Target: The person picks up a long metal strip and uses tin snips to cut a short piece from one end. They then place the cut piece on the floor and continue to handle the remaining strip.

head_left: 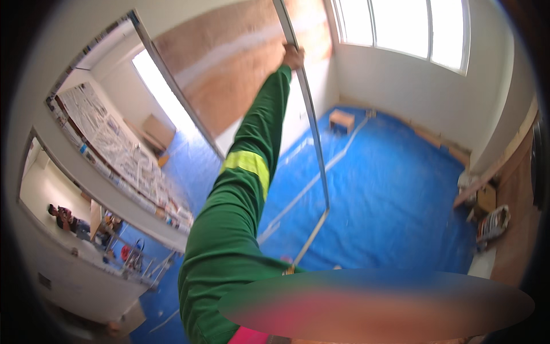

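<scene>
My left arm, in a green sleeve with a yellow band, stretches up and away. At its end my left hand is closed around a long, narrow grey metal bar. The bar runs from the top edge down toward the blue-covered floor. A pale, narrow strip meets its lower end and slants back toward me. Whether the two are joined, I cannot tell. My right hand does not show; a blurred patch covers the lower part of the view.
Blue sheeting covers the floor. A small box sits by the far wall. Along the right lie boards and a bag. Left stands a wall with framed openings; through one, a person and a metal-framed object show.
</scene>
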The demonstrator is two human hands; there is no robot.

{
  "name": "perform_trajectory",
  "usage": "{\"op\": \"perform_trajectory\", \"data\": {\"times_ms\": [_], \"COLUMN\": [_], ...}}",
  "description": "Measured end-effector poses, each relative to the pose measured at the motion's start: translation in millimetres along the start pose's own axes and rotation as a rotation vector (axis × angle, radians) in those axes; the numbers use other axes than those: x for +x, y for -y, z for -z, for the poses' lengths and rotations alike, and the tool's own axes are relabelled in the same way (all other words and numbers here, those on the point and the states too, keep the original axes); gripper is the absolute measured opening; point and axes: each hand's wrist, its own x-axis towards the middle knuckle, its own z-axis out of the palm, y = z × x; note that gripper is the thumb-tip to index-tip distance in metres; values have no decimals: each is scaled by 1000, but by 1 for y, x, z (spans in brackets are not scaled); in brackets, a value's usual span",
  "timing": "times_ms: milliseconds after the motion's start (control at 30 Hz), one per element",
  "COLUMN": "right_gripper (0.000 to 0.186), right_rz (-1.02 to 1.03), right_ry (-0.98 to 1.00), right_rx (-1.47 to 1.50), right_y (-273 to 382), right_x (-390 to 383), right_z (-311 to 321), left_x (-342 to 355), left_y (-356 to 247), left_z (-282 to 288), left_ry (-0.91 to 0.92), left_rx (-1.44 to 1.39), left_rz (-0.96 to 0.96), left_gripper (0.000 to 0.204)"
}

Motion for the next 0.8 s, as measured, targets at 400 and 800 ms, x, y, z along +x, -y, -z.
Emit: {"op": "perform_trajectory", "data": {"times_ms": [400,800], "right_gripper": [62,74], "right_rz": [166,107], "right_ry": [177,622], "right_rx": [222,219], "right_y": [-85,0], "right_x": [87,84], "right_z": [-29,40], "left_x": [-713,-1390], "left_y": [-84,-48], "left_z": [360,334], "left_ry": [-778,-2351], "left_rx": [-299,-813], "left_rz": [540,1551], "left_gripper": [41,52]}}
